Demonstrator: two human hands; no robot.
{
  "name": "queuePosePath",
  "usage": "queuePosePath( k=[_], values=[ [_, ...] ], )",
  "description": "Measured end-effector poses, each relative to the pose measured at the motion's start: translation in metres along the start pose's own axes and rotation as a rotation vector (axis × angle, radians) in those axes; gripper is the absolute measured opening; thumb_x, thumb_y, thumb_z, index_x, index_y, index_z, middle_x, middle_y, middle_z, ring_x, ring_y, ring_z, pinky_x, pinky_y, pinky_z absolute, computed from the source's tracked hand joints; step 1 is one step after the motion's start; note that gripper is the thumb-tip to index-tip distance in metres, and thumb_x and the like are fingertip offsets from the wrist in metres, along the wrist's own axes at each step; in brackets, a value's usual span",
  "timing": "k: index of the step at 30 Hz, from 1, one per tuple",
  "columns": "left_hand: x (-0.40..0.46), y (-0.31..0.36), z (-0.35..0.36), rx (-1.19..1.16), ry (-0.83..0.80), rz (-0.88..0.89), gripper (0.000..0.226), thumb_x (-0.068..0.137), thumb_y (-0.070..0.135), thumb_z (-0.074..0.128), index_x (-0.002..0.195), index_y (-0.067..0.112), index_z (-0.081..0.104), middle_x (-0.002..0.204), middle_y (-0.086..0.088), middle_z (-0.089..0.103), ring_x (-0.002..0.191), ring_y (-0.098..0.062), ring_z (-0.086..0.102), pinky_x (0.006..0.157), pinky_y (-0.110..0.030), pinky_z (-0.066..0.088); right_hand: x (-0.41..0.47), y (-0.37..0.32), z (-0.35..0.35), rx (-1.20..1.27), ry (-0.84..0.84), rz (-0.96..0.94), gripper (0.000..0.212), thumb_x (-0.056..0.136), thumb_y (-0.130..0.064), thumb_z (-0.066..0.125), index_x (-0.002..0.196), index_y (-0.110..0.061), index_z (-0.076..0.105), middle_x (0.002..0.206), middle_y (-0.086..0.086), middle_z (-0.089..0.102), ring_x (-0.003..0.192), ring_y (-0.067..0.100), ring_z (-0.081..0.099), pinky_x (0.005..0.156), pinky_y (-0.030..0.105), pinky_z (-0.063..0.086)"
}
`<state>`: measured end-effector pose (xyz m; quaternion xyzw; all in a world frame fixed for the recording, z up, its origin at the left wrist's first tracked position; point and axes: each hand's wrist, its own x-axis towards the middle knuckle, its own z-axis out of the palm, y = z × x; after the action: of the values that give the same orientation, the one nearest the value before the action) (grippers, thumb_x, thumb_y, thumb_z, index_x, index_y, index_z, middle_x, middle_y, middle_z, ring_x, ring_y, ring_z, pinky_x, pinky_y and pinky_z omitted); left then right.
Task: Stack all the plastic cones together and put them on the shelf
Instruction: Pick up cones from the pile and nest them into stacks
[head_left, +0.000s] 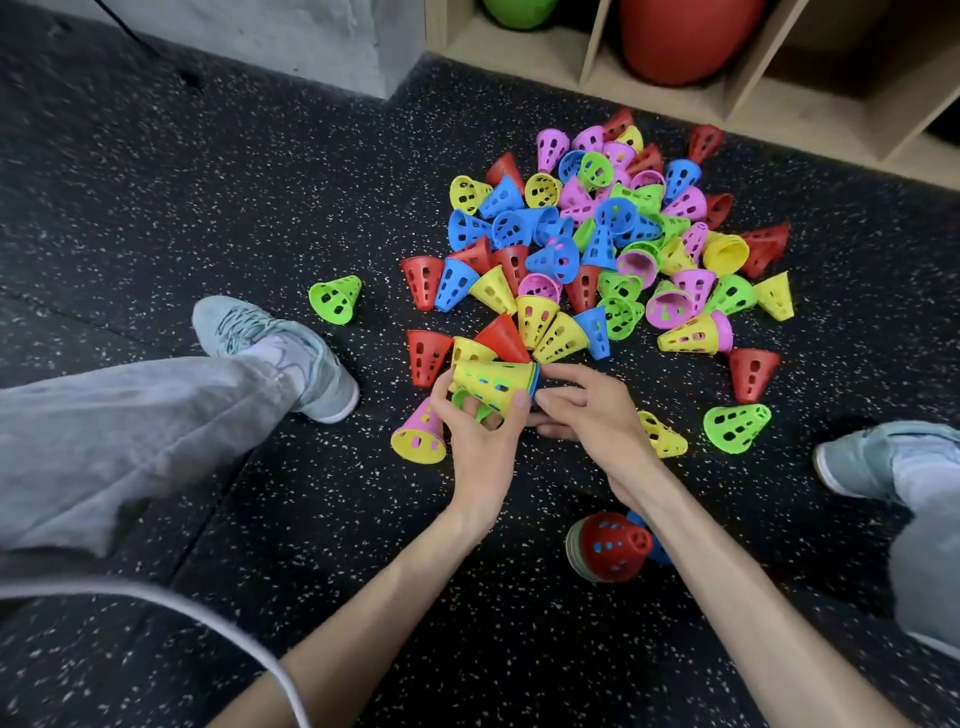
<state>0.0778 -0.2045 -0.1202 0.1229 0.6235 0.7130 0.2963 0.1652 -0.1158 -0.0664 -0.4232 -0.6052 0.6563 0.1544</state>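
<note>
A heap of perforated plastic cones (597, 234) in red, blue, yellow, green and pink lies on the dark speckled floor. My left hand (475, 431) grips a short nested stack with a yellow cone (491, 382) outermost, held on its side. My right hand (587, 410) touches the wide end of that stack with its fingertips. A second stack topped by a red cone (610, 553) stands on the floor under my right forearm. Loose cones lie around: a green one (335, 299), a pink-and-yellow pair (421, 436), another green one (735, 426).
A wooden shelf (727, 98) with open compartments runs along the top right, holding a red ball (685, 36) and a green ball (511, 10). My legs and pale shoes (280, 348) flank the heap left and right. A grey wall corner (311, 41) sits at the top.
</note>
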Motion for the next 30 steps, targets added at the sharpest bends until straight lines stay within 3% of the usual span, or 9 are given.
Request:
queuePosePath(
  k=[4, 7, 11, 15, 22, 26, 30],
  values=[
    [-0.002, -0.001, -0.002, 0.035, -0.058, 0.016, 0.065, 0.098, 0.005, 0.065, 0.144, 0.017, 0.021, 0.138, -0.009, 0.055, 0.119, -0.006, 0.060, 0.096, -0.029, 0.054, -0.001, -0.001, 0.000, 0.024, -0.016, 0.004, 0.037, 0.097, -0.011, 0.066, 0.133, -0.013, 0.058, 0.102, 0.004, 0.078, 0.091, 0.021, 0.077, 0.078, 0.028, 0.062],
    [-0.003, -0.001, -0.003, 0.051, -0.074, 0.007, 0.064, 0.100, 0.006, 0.063, 0.145, 0.019, 0.020, 0.140, -0.009, 0.054, 0.122, -0.007, 0.060, 0.091, -0.026, 0.056, 0.001, -0.001, 0.002, 0.015, 0.003, -0.003, 0.037, 0.093, -0.013, 0.071, 0.128, -0.013, 0.059, 0.095, 0.005, 0.079, 0.089, 0.022, 0.076, 0.084, 0.037, 0.062],
    [-0.005, 0.004, -0.003, 0.034, -0.096, -0.027, 0.073, 0.094, 0.029, 0.068, 0.148, 0.025, 0.020, 0.141, -0.012, 0.055, 0.131, -0.021, 0.057, 0.103, -0.046, 0.055, 0.004, 0.001, 0.003, 0.031, 0.041, -0.020, 0.035, 0.091, -0.010, 0.074, 0.122, -0.014, 0.060, 0.089, 0.010, 0.077, 0.086, 0.025, 0.075, 0.083, 0.039, 0.062],
    [-0.003, 0.011, 0.000, 0.036, -0.110, -0.053, 0.087, 0.082, 0.041, 0.080, 0.147, 0.035, 0.021, 0.139, -0.015, 0.056, 0.128, -0.028, 0.059, 0.102, -0.053, 0.054, 0.007, 0.001, -0.001, 0.019, 0.032, -0.013, 0.030, 0.089, -0.009, 0.076, 0.113, -0.019, 0.062, 0.087, 0.010, 0.076, 0.078, 0.020, 0.072, 0.080, 0.036, 0.063],
    [0.004, 0.009, 0.008, 0.012, -0.099, -0.055, 0.076, 0.091, 0.013, 0.076, 0.144, 0.028, 0.025, 0.132, -0.007, 0.057, 0.112, 0.005, 0.060, 0.101, -0.045, 0.056, 0.016, 0.000, -0.020, -0.006, -0.030, -0.045, 0.030, 0.094, -0.006, 0.068, 0.122, -0.014, 0.061, 0.093, 0.013, 0.076, 0.091, 0.028, 0.075, 0.082, 0.036, 0.063],
    [0.011, 0.008, 0.013, -0.002, -0.102, -0.064, 0.077, 0.088, 0.015, 0.079, 0.143, 0.030, 0.028, 0.133, -0.011, 0.059, 0.120, -0.007, 0.061, 0.101, -0.051, 0.055, 0.025, -0.002, -0.035, -0.024, -0.082, -0.043, 0.027, 0.098, -0.005, 0.063, 0.124, -0.013, 0.063, 0.100, 0.011, 0.076, 0.091, 0.027, 0.076, 0.082, 0.036, 0.063],
    [0.014, 0.004, 0.019, -0.024, -0.075, -0.081, 0.078, 0.087, 0.009, 0.079, 0.145, 0.029, 0.030, 0.128, -0.016, 0.061, 0.108, -0.005, 0.068, 0.102, -0.053, 0.055, 0.040, 0.000, -0.055, -0.048, -0.051, -0.032, 0.022, 0.100, -0.005, 0.059, 0.120, -0.013, 0.067, 0.100, 0.011, 0.077, 0.088, 0.026, 0.076, 0.079, 0.032, 0.062]
  ],
)
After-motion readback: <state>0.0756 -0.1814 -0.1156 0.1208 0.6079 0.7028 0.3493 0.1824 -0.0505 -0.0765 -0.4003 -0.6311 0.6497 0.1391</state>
